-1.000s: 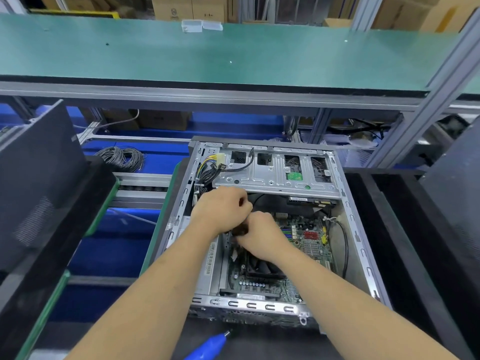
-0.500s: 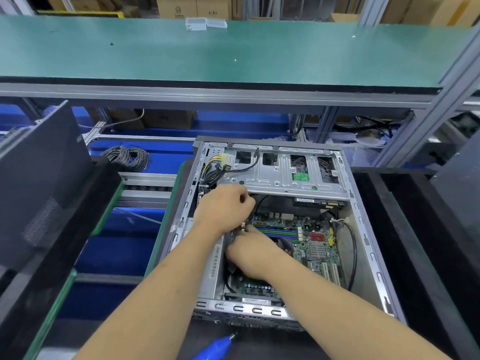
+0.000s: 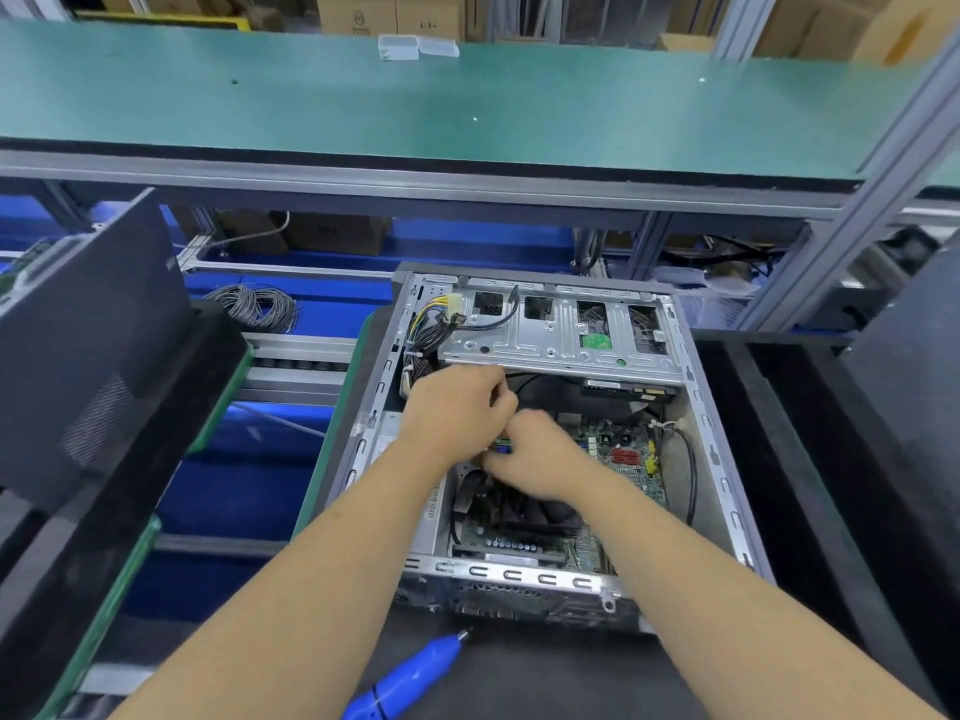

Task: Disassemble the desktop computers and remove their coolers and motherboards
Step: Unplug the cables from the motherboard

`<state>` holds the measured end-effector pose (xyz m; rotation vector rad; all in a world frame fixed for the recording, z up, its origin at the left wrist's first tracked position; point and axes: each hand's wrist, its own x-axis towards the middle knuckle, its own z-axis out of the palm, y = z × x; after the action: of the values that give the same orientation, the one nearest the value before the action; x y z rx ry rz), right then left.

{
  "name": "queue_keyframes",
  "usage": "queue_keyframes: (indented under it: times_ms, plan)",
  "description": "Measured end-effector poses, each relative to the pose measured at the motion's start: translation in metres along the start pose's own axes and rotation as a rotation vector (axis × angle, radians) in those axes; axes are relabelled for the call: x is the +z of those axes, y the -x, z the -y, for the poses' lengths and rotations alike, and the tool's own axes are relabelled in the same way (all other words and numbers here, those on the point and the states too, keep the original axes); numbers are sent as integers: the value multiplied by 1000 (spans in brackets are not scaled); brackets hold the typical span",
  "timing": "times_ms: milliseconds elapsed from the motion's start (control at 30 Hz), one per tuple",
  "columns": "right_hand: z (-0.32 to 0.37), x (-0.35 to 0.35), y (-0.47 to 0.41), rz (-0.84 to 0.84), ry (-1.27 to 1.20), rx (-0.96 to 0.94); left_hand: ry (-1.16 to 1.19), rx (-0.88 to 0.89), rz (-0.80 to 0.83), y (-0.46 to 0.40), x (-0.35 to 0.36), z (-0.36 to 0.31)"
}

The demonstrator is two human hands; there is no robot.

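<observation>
An open desktop computer case [image 3: 696, 407] lies on the bench with its green motherboard [image 3: 631, 459] exposed. The black cooler [image 3: 535, 511] sits on the board just below my hands. My left hand [image 3: 452, 407] reaches in under the silver drive cage [image 3: 556, 335], its fingers curled round a black cable [image 3: 535, 377]. My right hand [image 3: 540, 459] sits against it over the board's left part, blurred, fingers bent downward. What it touches is hidden. A small green and blue part [image 3: 501, 448] shows between the two hands.
A blue electric screwdriver [image 3: 410, 678] lies in front of the case. A bundle of yellow and black power wires [image 3: 431, 324] hangs at the case's top left. Dark panels stand at the left [image 3: 88, 345] and right [image 3: 909, 387]. A grey cable coil [image 3: 257, 306] lies behind.
My right hand dropped to the board's left part half a second ago and has come back up against my left hand. The left hand has stayed under the drive cage.
</observation>
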<state>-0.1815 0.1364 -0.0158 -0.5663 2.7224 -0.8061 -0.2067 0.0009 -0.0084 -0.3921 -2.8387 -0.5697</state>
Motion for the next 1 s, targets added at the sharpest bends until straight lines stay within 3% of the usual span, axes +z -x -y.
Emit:
queue_keyframes:
  times_ms: [133, 200, 333, 433, 500, 633, 733, 1000]
  plan:
    - [-17, -43, 32, -29, -54, 23, -104, 43, 88, 9, 1, -5]
    - [-28, -59, 51, -159, -133, 66, -182, 97, 71, 9, 3, -19]
    - [-58, -86, 87, -486, -226, 158, 78, 168, 109, 3, 13, -95]
    - [-108, -93, 113, -778, -354, 376, 231, 147, 172, 3, 26, -152]
    - [-150, -87, 128, -864, -484, 602, 287, 91, 259, 0, 40, -175]
    - [-220, -48, 141, -600, -467, 876, 395, -80, 343, -3, 64, -200]
    - [-238, -27, 131, -485, -324, 795, 282, -111, 270, -1, 76, -214]
    - [-225, -20, 75, -337, -110, 638, 273, -151, 192, 1, 84, -212]
